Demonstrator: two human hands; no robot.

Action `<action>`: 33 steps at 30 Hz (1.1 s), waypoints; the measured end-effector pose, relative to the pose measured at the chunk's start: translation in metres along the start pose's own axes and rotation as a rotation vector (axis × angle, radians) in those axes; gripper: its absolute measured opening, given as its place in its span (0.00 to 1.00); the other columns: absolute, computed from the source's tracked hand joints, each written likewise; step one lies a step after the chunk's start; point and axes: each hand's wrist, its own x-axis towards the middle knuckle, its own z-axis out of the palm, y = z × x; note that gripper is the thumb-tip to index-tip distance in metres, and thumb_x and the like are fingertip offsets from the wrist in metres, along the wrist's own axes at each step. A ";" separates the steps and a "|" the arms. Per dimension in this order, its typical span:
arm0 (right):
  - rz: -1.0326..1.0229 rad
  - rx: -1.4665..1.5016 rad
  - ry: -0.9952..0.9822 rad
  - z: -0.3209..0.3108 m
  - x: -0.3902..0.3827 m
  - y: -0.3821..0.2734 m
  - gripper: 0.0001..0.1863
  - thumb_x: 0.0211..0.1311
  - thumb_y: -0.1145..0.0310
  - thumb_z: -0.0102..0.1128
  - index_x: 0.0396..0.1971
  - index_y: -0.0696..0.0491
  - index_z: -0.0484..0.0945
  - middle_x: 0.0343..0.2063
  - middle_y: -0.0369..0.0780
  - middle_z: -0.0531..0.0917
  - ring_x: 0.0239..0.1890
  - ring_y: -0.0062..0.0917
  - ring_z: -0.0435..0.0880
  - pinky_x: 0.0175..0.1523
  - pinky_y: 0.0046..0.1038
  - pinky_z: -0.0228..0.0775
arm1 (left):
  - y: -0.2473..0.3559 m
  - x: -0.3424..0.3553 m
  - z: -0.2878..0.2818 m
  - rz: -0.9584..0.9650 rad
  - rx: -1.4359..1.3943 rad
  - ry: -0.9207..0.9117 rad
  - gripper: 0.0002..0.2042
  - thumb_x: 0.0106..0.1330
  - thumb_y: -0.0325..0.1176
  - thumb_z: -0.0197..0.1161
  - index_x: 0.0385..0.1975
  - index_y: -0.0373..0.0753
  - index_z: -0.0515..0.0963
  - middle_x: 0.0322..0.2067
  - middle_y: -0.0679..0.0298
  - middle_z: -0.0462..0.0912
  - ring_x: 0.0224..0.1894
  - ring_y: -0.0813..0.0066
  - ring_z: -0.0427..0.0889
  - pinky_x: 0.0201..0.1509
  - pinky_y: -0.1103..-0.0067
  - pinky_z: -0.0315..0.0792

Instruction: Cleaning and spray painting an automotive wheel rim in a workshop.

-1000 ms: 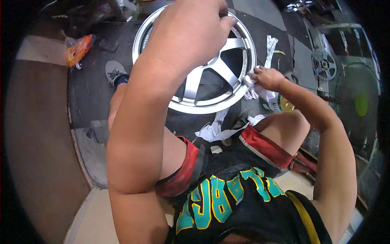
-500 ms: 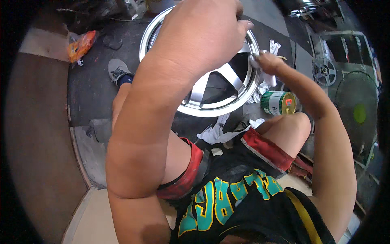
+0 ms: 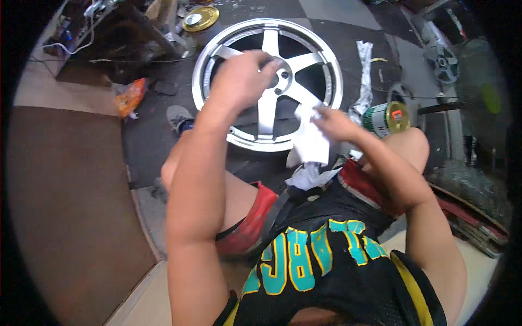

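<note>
A silver multi-spoke car wheel rim (image 3: 266,117) lies face up on the floor in front of my legs. Over its hub is my left hand (image 3: 246,79), smeared by motion, with the fingers near the centre hole. Whether it touches the metal or holds anything I cannot make out. At the rim's near right side, my right hand (image 3: 338,124) pinches a white cloth (image 3: 314,138) by its upper part. The cloth hangs down over the rim's edge toward my lap, close to a crumpled white rag (image 3: 305,178) between my thighs.
A green and white can with a gold end (image 3: 387,118) lies by my right knee. Crumpled white strips (image 3: 365,73) lie right of the rim. An orange plastic bag (image 3: 130,98) is at the left, and a round gold lid (image 3: 200,19) lies beyond the rim.
My left hand has come down and back from above the rim's far side to its hub. My right hand has moved from the rim's right edge toward me, bringing the white cloth.
</note>
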 end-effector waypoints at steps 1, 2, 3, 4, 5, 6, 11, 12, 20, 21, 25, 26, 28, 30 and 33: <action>-0.063 -0.001 0.131 -0.005 -0.001 -0.007 0.37 0.72 0.48 0.59 0.69 0.62 0.70 0.55 0.56 0.83 0.53 0.42 0.86 0.59 0.40 0.76 | -0.004 -0.003 0.012 -0.083 0.007 -0.131 0.22 0.75 0.49 0.59 0.56 0.37 0.82 0.46 0.47 0.88 0.47 0.55 0.88 0.56 0.67 0.78; -0.161 0.125 0.202 -0.011 -0.003 -0.013 0.38 0.72 0.47 0.59 0.70 0.62 0.68 0.58 0.55 0.81 0.54 0.39 0.85 0.60 0.38 0.75 | -0.008 -0.004 0.027 -0.104 0.012 -0.195 0.25 0.76 0.51 0.57 0.62 0.38 0.78 0.50 0.48 0.87 0.50 0.55 0.87 0.59 0.67 0.76; -0.267 0.243 0.263 -0.016 -0.007 -0.019 0.40 0.73 0.46 0.60 0.71 0.62 0.66 0.60 0.55 0.80 0.56 0.37 0.84 0.60 0.36 0.75 | -0.004 -0.010 0.049 -0.082 -0.192 -0.210 0.26 0.78 0.51 0.54 0.66 0.39 0.73 0.54 0.50 0.85 0.52 0.57 0.86 0.61 0.67 0.75; -0.333 0.414 0.267 -0.020 -0.013 -0.025 0.39 0.73 0.47 0.60 0.72 0.61 0.65 0.60 0.54 0.80 0.56 0.35 0.83 0.60 0.35 0.74 | -0.001 -0.013 0.066 -0.111 -0.388 -0.229 0.28 0.80 0.51 0.52 0.71 0.40 0.67 0.58 0.53 0.83 0.55 0.58 0.84 0.63 0.67 0.74; -0.321 0.430 0.253 -0.024 -0.019 -0.032 0.39 0.74 0.47 0.60 0.73 0.60 0.64 0.60 0.53 0.80 0.56 0.33 0.83 0.60 0.33 0.74 | 0.004 -0.018 0.083 -0.073 -0.670 -0.233 0.29 0.79 0.51 0.55 0.72 0.38 0.66 0.60 0.55 0.81 0.57 0.62 0.83 0.63 0.69 0.74; -0.355 0.428 0.225 -0.031 -0.034 -0.034 0.38 0.75 0.48 0.59 0.73 0.60 0.64 0.59 0.52 0.81 0.55 0.31 0.82 0.60 0.31 0.73 | 0.009 -0.024 0.096 -0.159 -0.954 -0.291 0.31 0.77 0.50 0.59 0.72 0.36 0.64 0.63 0.57 0.79 0.60 0.65 0.81 0.63 0.71 0.74; -0.625 0.352 0.405 -0.079 -0.081 -0.048 0.31 0.76 0.52 0.58 0.71 0.54 0.69 0.52 0.44 0.86 0.52 0.24 0.82 0.56 0.28 0.72 | -0.012 -0.034 0.091 -0.393 -1.431 -0.252 0.19 0.77 0.32 0.58 0.64 0.35 0.73 0.50 0.59 0.85 0.47 0.69 0.88 0.51 0.72 0.84; -0.697 0.337 0.461 -0.092 -0.091 -0.046 0.30 0.76 0.53 0.58 0.70 0.54 0.70 0.51 0.43 0.86 0.52 0.22 0.81 0.56 0.27 0.72 | -0.027 -0.035 0.076 -0.437 -1.530 -0.248 0.19 0.76 0.31 0.59 0.63 0.34 0.73 0.50 0.58 0.85 0.47 0.69 0.88 0.49 0.71 0.85; -0.694 0.421 0.438 -0.130 -0.132 -0.006 0.29 0.71 0.58 0.60 0.67 0.57 0.74 0.51 0.42 0.85 0.54 0.26 0.82 0.62 0.29 0.71 | -0.172 -0.085 -0.026 -0.570 -0.356 0.605 0.16 0.78 0.31 0.55 0.57 0.28 0.77 0.45 0.55 0.87 0.43 0.70 0.86 0.46 0.73 0.78; -0.714 0.420 0.421 -0.130 -0.136 -0.004 0.29 0.70 0.58 0.61 0.67 0.58 0.73 0.53 0.43 0.84 0.55 0.27 0.82 0.62 0.30 0.71 | -0.187 -0.089 -0.016 -0.589 -0.350 0.578 0.18 0.77 0.33 0.56 0.60 0.27 0.75 0.48 0.52 0.87 0.47 0.64 0.86 0.49 0.70 0.79; -0.679 0.339 0.478 -0.135 -0.152 -0.011 0.32 0.66 0.58 0.62 0.65 0.61 0.73 0.59 0.47 0.81 0.57 0.31 0.83 0.65 0.33 0.70 | -0.223 -0.100 0.088 -0.864 0.102 0.223 0.31 0.74 0.44 0.60 0.67 0.26 0.65 0.59 0.39 0.79 0.60 0.45 0.82 0.64 0.62 0.75; -0.680 0.338 0.495 -0.137 -0.156 -0.013 0.32 0.65 0.58 0.63 0.64 0.62 0.73 0.60 0.48 0.81 0.58 0.32 0.83 0.65 0.34 0.71 | -0.223 -0.104 0.115 -0.746 0.155 0.195 0.33 0.73 0.47 0.61 0.68 0.25 0.64 0.60 0.36 0.77 0.61 0.42 0.80 0.66 0.60 0.73; -0.655 0.375 0.520 -0.144 -0.159 -0.014 0.33 0.65 0.56 0.62 0.64 0.62 0.73 0.60 0.49 0.81 0.57 0.33 0.83 0.65 0.35 0.71 | -0.226 -0.095 0.137 -0.889 0.275 0.282 0.31 0.74 0.45 0.59 0.66 0.25 0.64 0.60 0.34 0.76 0.62 0.41 0.79 0.67 0.60 0.71; -0.606 0.318 0.528 -0.149 -0.160 -0.012 0.35 0.65 0.53 0.61 0.65 0.62 0.72 0.58 0.50 0.82 0.56 0.35 0.84 0.64 0.36 0.72 | -0.225 -0.081 0.134 -0.971 0.298 0.314 0.30 0.74 0.44 0.59 0.64 0.24 0.65 0.59 0.32 0.76 0.62 0.39 0.79 0.67 0.59 0.71; -0.448 0.261 0.510 -0.154 -0.159 -0.006 0.37 0.63 0.51 0.60 0.65 0.63 0.72 0.55 0.51 0.82 0.56 0.36 0.83 0.65 0.36 0.71 | -0.230 -0.041 0.086 -0.954 0.263 0.247 0.27 0.73 0.42 0.58 0.60 0.24 0.65 0.55 0.31 0.78 0.59 0.36 0.79 0.65 0.57 0.71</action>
